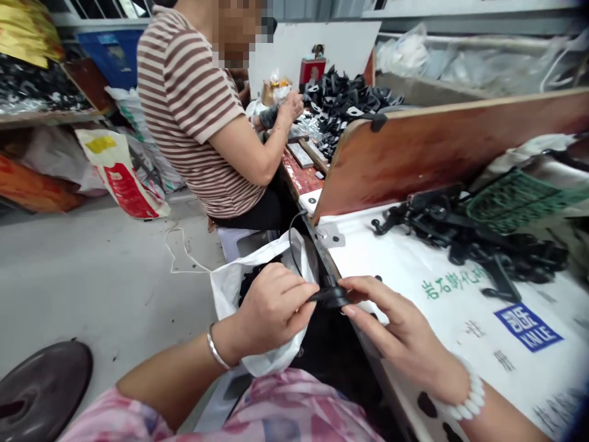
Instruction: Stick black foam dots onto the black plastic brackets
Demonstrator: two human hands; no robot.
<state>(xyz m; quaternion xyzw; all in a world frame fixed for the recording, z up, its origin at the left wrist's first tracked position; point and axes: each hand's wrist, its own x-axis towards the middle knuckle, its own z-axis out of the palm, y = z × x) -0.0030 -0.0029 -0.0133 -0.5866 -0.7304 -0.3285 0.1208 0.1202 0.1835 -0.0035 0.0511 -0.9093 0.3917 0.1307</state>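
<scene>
My left hand point(276, 302) pinches the narrow end of a small black plastic part point(333, 297), just over the table's near edge. At its wider, rounded end, the thumb and fingertips of my right hand point(405, 334) close on the same part. A short stem sticks up from it; its exact kind cannot be made out. Below my left hand stands an open white sack point(225, 285) with black pieces inside. To the right, a heap of black plastic parts point(478, 236) lies on the white printed sheet point(400, 264) covering the table.
A brown wooden board point(414, 156) divides the table. Beyond it, a person in a striped shirt point(197, 116) works beside a pile of black parts point(345, 101). A green mesh basket point(519, 199) stands at right. A dark round stool point(46, 390) is on the floor at left.
</scene>
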